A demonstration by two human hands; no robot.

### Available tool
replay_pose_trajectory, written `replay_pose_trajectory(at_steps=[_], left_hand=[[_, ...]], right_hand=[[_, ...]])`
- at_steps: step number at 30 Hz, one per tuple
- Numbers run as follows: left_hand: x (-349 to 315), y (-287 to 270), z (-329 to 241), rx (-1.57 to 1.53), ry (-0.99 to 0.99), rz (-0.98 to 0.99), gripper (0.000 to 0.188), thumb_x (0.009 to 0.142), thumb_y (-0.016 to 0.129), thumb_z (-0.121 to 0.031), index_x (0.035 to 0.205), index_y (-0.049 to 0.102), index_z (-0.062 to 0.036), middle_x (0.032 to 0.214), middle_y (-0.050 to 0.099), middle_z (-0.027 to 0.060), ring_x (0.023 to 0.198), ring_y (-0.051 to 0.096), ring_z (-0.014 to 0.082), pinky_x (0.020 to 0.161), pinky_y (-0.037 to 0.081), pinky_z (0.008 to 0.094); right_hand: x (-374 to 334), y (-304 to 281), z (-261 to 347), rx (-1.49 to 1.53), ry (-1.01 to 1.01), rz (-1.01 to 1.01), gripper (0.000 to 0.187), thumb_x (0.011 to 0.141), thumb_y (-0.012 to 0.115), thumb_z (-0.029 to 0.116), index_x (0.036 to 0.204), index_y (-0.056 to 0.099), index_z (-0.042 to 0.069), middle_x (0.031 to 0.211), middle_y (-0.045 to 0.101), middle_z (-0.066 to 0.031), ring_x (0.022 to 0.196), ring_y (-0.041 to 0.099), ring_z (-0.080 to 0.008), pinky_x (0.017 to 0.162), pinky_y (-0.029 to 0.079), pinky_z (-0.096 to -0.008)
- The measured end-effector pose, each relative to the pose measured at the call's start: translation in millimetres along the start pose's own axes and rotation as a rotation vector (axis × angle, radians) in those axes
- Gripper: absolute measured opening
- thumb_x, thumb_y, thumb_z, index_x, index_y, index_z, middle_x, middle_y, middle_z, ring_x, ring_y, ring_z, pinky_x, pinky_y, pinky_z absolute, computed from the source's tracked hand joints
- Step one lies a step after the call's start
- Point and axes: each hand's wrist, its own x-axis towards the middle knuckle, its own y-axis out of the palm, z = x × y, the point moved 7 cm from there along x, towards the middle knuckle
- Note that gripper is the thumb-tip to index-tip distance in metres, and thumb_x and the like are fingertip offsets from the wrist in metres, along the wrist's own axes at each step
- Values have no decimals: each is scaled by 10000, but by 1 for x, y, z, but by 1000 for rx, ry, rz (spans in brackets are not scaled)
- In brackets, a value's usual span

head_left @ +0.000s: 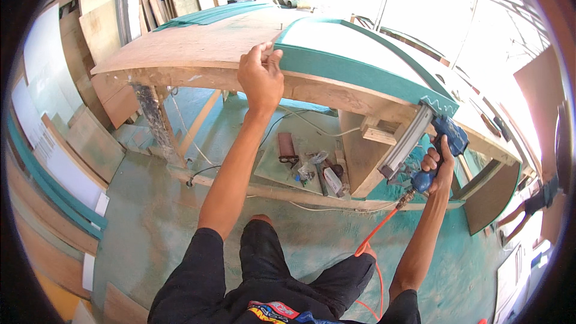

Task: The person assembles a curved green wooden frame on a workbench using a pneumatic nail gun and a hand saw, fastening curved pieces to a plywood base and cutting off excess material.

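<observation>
A green-edged wooden frame [354,72] lies on the workbench [198,45], its long front board facing me. At the left front corner, my left hand [262,76] has its fingers bent and closed about the board's end. My right hand [439,165] is wrapped round the handle of a blue air nail gun [451,135]. The gun's nose sits against the right end of the front board, below a wavy pale mark. Its long grey magazine slants down to the left. From the gun's base runs an orange air hose [375,231], passing beside my leg.
Green strips [210,14] lie on the bench's far left. Beneath it, a low board [270,171] carries a reddish-brown sander-like block, plastic bags and small items. Boards and panels [90,144] lean along the left side. Another person's legs [519,219] show at the far right.
</observation>
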Motion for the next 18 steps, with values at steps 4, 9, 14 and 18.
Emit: replay_pose_trajectory(at_steps=[4,9,14,18], left_hand=[[12,-4,-1,-40,11,100,278,884,803,-114,1133,752,-1,809,700,124,694,640,195,655,515,341],[11,-5,-8,-27,86,41,272,862,811,-103,1105,763,10,814,724,139,699,631,209,664,515,349],[15,-3,-13,38,204,71,356,848,811,-100,1177,737,14,847,718,142,791,620,248,745,516,363],[-4,-10,-21,39,225,195,557,828,825,-134,1343,647,-16,1004,651,131,925,599,278,803,520,398]], right_hand=[[-1,-2,2,-53,-26,-58,357,1052,604,420,1074,617,63,607,378,84,447,368,-37,397,350,-224],[-5,3,3,-69,-50,-69,360,1041,624,415,1084,610,58,603,386,81,446,369,-34,397,347,-224],[0,2,-3,-12,-37,-81,353,1045,619,413,1082,601,62,600,390,79,442,367,-31,394,322,-212],[-5,7,-4,19,-33,-94,343,1074,570,404,1075,617,64,598,393,75,436,371,-39,392,331,-223]])
